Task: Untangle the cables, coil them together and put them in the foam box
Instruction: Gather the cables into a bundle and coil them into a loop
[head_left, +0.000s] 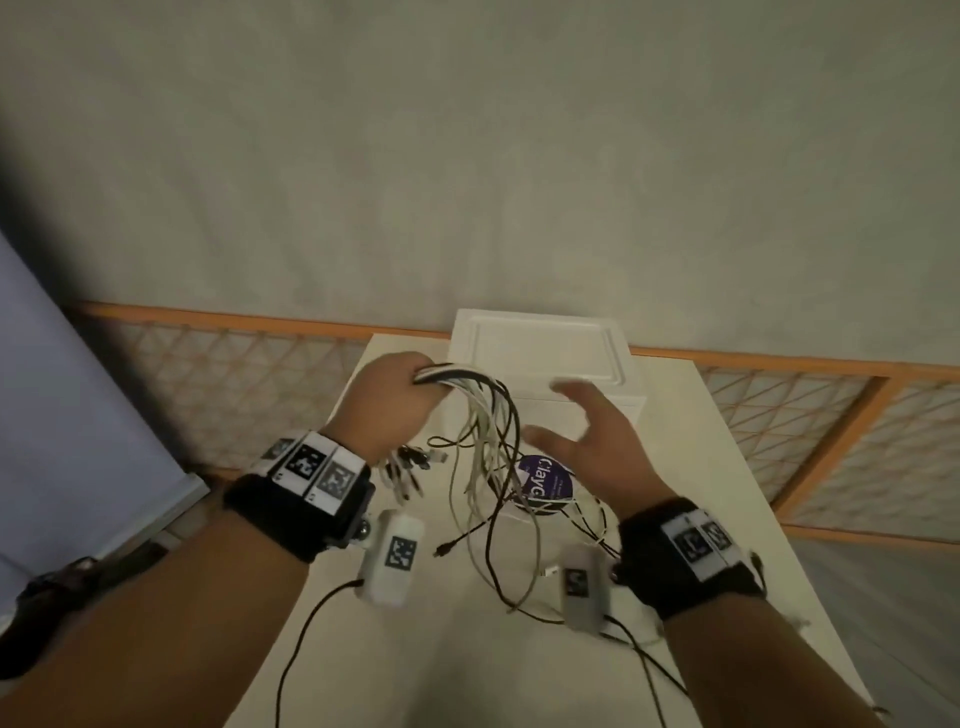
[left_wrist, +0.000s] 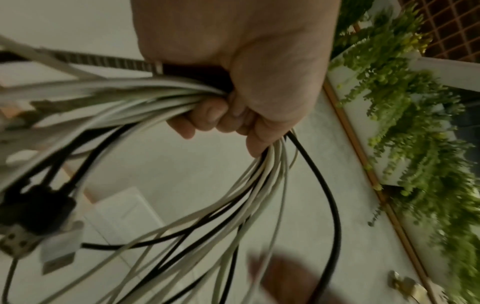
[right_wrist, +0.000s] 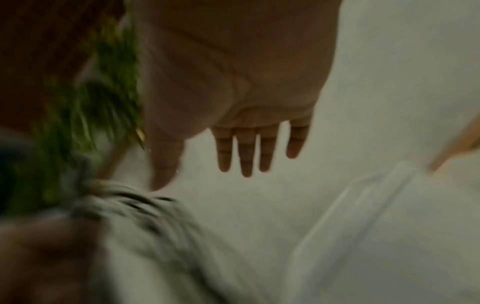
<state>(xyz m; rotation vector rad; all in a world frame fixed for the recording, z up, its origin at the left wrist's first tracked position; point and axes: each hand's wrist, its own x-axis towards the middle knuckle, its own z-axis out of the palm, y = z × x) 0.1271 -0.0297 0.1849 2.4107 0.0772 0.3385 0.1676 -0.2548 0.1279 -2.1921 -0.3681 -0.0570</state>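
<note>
My left hand (head_left: 389, 400) grips the cables (head_left: 488, 441) in a fist; their loops hang to the table (head_left: 415, 649) mid-surface, plug ends blurred. My right hand (head_left: 597, 441) is spread, holding nothing, beside them. Foam box (head_left: 540, 353) at the far edge, lid seemingly on. Right wrist view smeared.

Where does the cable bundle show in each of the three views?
Head: cable bundle centre, gripped by left hand.
Left wrist: cable bundle left and centre, in the fist.
Right wrist: blurred cable bundle lower left.
Shared landmark: white foam box.
</note>
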